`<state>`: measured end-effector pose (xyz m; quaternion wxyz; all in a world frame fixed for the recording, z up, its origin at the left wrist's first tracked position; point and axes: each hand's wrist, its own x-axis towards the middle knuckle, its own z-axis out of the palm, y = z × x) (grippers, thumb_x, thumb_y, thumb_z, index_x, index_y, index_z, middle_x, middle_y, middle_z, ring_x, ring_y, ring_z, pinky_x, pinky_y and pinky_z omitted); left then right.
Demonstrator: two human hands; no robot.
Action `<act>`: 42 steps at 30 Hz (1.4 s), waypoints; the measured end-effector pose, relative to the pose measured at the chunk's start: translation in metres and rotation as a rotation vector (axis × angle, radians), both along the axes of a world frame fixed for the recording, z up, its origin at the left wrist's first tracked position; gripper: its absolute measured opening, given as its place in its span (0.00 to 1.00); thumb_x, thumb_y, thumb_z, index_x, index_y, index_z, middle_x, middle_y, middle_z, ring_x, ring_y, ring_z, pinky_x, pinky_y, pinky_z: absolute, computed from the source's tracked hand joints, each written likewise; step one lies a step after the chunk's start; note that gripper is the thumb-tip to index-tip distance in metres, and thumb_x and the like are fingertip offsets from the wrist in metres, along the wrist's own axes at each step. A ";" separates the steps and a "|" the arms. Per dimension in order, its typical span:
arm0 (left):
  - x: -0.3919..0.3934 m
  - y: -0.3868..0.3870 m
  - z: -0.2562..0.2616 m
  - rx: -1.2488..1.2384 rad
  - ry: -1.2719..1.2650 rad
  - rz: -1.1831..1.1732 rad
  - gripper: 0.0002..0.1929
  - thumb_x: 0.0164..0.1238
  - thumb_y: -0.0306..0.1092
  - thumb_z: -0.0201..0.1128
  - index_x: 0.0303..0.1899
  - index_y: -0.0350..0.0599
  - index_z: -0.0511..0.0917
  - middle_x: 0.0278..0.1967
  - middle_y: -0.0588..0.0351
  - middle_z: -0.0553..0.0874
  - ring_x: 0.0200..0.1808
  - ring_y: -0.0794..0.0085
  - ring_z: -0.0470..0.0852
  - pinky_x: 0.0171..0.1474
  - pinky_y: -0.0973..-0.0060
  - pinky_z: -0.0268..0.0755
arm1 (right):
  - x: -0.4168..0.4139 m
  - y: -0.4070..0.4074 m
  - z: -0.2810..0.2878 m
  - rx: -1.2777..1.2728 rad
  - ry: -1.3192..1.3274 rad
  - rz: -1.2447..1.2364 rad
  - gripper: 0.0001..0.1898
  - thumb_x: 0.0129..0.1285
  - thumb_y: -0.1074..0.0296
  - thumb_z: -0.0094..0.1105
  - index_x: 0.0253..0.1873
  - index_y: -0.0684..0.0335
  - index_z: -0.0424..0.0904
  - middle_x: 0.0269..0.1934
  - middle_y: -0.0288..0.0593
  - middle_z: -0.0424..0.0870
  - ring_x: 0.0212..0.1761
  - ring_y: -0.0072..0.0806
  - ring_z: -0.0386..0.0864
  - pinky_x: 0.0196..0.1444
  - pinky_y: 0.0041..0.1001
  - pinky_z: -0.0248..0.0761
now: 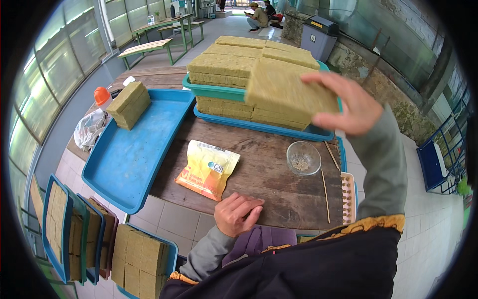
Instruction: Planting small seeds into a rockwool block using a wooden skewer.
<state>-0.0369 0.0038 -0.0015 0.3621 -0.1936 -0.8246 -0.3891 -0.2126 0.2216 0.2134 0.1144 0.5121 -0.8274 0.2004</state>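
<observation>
Blurred in motion, a slab of what looks like rockwool is in my right hand, thumb below and fingers over its right end. It hangs at the front right of stacked slabs in a green tray. My left hand rests at the wooden table's near edge, fingers curled with nothing visible in them. Just beyond it lies a yellow and orange seed packet bearing writing. A glass bowl with a few seeds stands to the right, near a thin wooden stick.
On the left a blue tray holds upright slabs at its far corner. An orange-capped bottle and a plastic bag sit beside it. Slab-filled trays stand lower left. A lidded bin and people are farther back.
</observation>
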 end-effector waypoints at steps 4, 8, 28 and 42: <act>0.001 -0.002 -0.002 -0.011 -0.024 0.000 0.04 0.55 0.24 0.68 0.33 0.44 0.85 0.31 0.58 0.89 0.32 0.66 0.86 0.34 0.74 0.77 | -0.059 -0.072 0.025 0.032 -0.074 -0.161 0.36 0.52 0.53 0.70 0.67 0.55 0.71 0.61 0.55 0.79 0.62 0.45 0.78 0.64 0.36 0.70; 0.003 -0.002 -0.004 -0.005 -0.012 -0.005 0.05 0.54 0.24 0.68 0.33 0.44 0.85 0.31 0.59 0.89 0.32 0.67 0.86 0.34 0.75 0.78 | -0.103 -0.126 0.026 0.122 -0.134 -0.244 0.36 0.56 0.49 0.69 0.69 0.52 0.69 0.64 0.53 0.77 0.65 0.44 0.75 0.66 0.37 0.67; 0.001 -0.002 -0.006 -0.022 -0.018 0.003 0.07 0.52 0.24 0.69 0.34 0.45 0.86 0.31 0.60 0.89 0.32 0.69 0.86 0.36 0.76 0.79 | -0.135 -0.175 0.014 0.305 -0.206 -0.218 0.41 0.47 0.43 0.68 0.69 0.47 0.72 0.62 0.47 0.79 0.62 0.43 0.77 0.63 0.40 0.69; 0.002 -0.002 -0.006 -0.029 -0.001 0.010 0.07 0.52 0.25 0.69 0.34 0.46 0.87 0.31 0.60 0.88 0.32 0.69 0.86 0.35 0.76 0.79 | -0.128 -0.174 0.010 0.340 -0.296 -0.226 0.39 0.56 0.54 0.67 0.72 0.55 0.65 0.69 0.57 0.70 0.68 0.47 0.72 0.69 0.39 0.64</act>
